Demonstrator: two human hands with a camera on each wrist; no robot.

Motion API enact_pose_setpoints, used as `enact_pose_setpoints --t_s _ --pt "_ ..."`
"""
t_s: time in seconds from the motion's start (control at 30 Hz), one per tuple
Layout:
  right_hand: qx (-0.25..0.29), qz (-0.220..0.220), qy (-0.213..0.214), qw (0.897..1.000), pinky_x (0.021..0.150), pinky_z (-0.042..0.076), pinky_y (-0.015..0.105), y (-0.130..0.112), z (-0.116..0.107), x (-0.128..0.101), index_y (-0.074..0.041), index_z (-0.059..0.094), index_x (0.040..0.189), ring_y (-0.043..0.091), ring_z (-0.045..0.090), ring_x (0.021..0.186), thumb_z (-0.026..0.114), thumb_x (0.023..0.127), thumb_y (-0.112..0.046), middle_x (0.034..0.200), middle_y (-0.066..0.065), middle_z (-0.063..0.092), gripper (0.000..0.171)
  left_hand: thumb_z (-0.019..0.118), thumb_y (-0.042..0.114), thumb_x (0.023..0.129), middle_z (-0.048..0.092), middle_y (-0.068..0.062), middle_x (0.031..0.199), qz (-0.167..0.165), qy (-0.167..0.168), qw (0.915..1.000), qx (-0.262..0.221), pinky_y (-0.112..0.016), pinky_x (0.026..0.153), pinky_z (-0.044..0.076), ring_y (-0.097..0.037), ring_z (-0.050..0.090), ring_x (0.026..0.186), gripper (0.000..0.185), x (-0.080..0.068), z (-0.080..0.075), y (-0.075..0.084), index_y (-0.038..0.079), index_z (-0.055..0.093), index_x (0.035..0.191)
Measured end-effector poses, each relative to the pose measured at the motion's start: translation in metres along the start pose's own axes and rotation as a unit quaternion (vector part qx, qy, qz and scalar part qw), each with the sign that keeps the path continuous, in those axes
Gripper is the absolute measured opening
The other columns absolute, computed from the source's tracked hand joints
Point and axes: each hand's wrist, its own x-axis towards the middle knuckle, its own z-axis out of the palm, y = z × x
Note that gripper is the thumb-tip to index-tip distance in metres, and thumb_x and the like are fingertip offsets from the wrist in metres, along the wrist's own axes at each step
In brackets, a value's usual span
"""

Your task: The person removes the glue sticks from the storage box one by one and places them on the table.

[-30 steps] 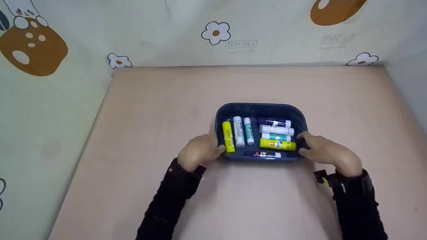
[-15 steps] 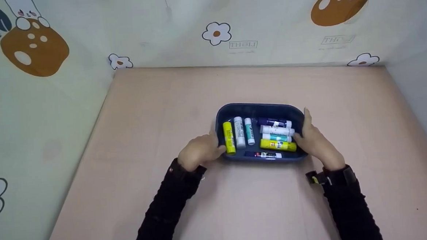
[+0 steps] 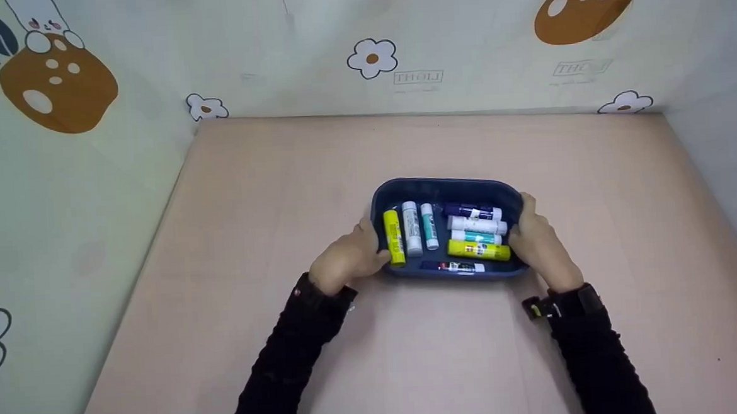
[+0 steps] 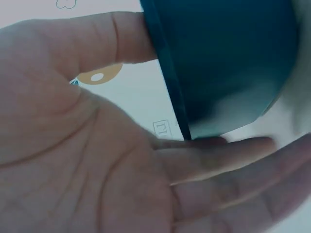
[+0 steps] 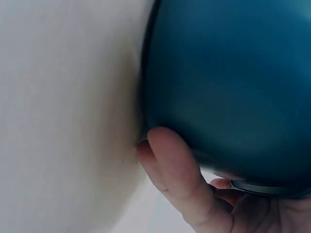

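Note:
A dark blue tray (image 3: 446, 183) sits on the pink table (image 3: 279, 193) and holds several glue sticks, among them a yellow stick (image 3: 394, 237) at its left and another yellow stick (image 3: 478, 250) at its right. My left hand (image 3: 352, 258) grips the tray's left end. In the left wrist view the left hand (image 4: 97, 160) has its thumb over the tray (image 4: 223, 63) rim and fingers under it. My right hand (image 3: 533, 236) grips the right end. Close up, a fingertip (image 5: 177, 179) of that hand presses the tray (image 5: 228, 82) wall.
Patterned walls (image 3: 373, 55) close in the table at the back and on both sides. Bare table surface lies all around the tray. Both sleeves (image 3: 288, 356) are black, with a camera strap (image 3: 550, 306) at the right wrist.
My right hand slid from the tray's front right corner up along its right end and closed on it. The left hand and the tray have hardly moved.

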Motion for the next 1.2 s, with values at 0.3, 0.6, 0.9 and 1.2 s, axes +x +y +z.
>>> enact_pose_setpoints --t_s 0.3,0.6,0.9,1.2 --pt "-0.001 0.004 0.007 1.000 0.072 0.045 0.054 0.000 0.001 0.000 0.005 0.008 0.141 0.048 0.057 0.093 0.036 0.088 -0.003 0.109 0.044 0.050 0.061 0.075 0.036 0.076 0.031 -0.018 0.140 0.091 0.153 0.9820 0.064 -0.039 0.101 0.037 -0.031 0.032 0.122 0.098 0.011 0.005 0.006 -0.001 0.017 0.146" --pt "-0.002 0.003 0.014 1.000 0.072 0.045 0.055 0.000 0.002 -0.001 0.005 0.009 0.141 0.049 0.057 0.093 0.036 0.087 -0.002 0.108 0.044 0.051 0.061 0.076 0.020 0.074 0.044 -0.016 0.125 0.168 0.220 0.9563 0.095 -0.036 0.093 0.043 -0.024 0.046 0.106 0.085 0.025 0.030 0.012 0.002 0.029 0.143" --pt "0.000 0.006 0.017 1.000 0.073 0.045 0.055 0.000 0.001 -0.001 0.004 0.009 0.142 0.049 0.057 0.092 0.035 0.086 -0.003 0.109 0.044 0.051 0.061 0.073 0.026 0.076 0.036 -0.025 0.142 0.150 0.237 0.9429 0.180 -0.051 0.106 0.030 -0.035 0.048 0.119 0.074 0.035 0.043 0.018 0.002 0.039 0.138" --pt "0.007 0.005 0.015 1.000 0.077 0.044 0.056 0.000 0.003 0.000 0.005 0.009 0.142 0.049 0.056 0.097 0.036 0.086 -0.003 0.114 0.045 0.048 0.063 0.063 0.010 0.080 0.041 -0.032 0.136 0.112 0.195 0.9579 0.179 -0.042 0.090 0.048 -0.039 0.053 0.111 0.062 0.035 0.044 0.026 0.000 0.039 0.137"
